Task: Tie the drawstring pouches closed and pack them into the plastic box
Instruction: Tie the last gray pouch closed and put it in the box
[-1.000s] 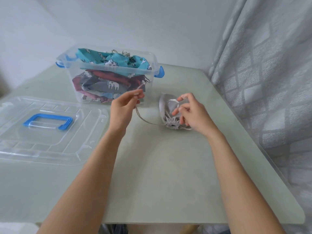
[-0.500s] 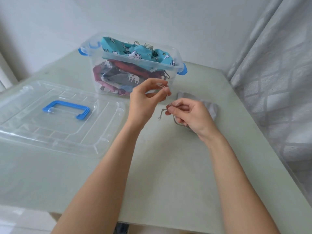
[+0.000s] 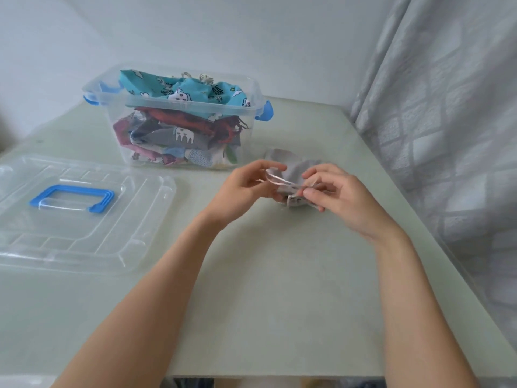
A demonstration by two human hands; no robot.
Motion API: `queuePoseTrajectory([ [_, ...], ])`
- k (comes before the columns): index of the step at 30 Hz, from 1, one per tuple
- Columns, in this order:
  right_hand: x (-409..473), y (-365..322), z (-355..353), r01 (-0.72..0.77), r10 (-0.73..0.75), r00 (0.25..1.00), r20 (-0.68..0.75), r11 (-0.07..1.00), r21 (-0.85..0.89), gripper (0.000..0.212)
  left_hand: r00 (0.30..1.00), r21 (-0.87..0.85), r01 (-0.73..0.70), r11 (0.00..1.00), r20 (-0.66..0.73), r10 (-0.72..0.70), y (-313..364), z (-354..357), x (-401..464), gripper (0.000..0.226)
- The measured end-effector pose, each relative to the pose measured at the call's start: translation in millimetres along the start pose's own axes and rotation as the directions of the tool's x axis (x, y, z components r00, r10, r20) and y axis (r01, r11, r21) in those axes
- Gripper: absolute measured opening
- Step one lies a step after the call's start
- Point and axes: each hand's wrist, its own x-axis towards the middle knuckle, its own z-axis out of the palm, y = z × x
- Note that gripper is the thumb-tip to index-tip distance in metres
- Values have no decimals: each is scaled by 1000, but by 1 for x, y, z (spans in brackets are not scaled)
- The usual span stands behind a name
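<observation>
A grey drawstring pouch [image 3: 296,166] lies on the pale green table [image 3: 274,275], just right of the clear plastic box [image 3: 251,88]. My left hand [image 3: 246,191] pinches a loop of the pouch's pale drawstring [image 3: 281,181]. My right hand [image 3: 338,194] pinches the same cord at the pouch's gathered mouth, which is partly hidden by its fingers. The cord runs taut between both hands. The box holds several patterned pouches, with a teal one [image 3: 190,91] on top.
The box's clear lid [image 3: 84,217] with a blue handle [image 3: 71,198] lies flat at the left. Blue latches [image 3: 265,112] stick out from the box's ends. A grey curtain [image 3: 447,135] hangs along the table's right edge. A white wall stands behind.
My left hand has dropped from in front of the box down to the pouch's mouth. Both hands now hold the cord close together over the pouch. The camera view has shifted.
</observation>
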Motion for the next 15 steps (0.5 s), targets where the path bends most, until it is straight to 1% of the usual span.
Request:
queuePoseTrajectory([
  [2, 0, 10, 1, 107, -135, 986, -100, 964, -242, 13, 999, -33, 31, 999, 10, -30, 2, 4, 0, 32],
  [3, 0, 14, 2, 164, -212, 969, -128, 936, -313, 8, 999, -21, 43, 999, 24, -42, 2, 7, -1, 33],
  [5, 1, 18, 6, 266, -332, 936, -118, 886, -379, 5, 997, -5, 69, 998, 43, -69, 0, 11, -3, 30],
  [7, 3, 19, 11, 322, -385, 917, -105, 869, -375, 5, 994, -29, 105, 994, 42, -103, 0, 11, -3, 26],
  [9, 3, 17, 14, 303, -354, 922, -156, 912, -277, 6, 987, -52, 155, 987, 61, -152, 1, 6, -2, 22],
  [11, 3, 13, 16, 232, -237, 940, -244, 971, -52, 17, 977, -61, 188, 980, 117, -180, 1, 0, -1, 25],
  [13, 3, 8, 18, 196, -145, 954, -263, 964, 179, 22, 974, -29, 165, 986, 160, -159, 0, -1, -2, 35],
  [15, 2, 3, 20, 176, -96, 969, -230, 916, 360, 20, 977, -4, 126, 992, 171, -124, 0, 1, -3, 36],
])
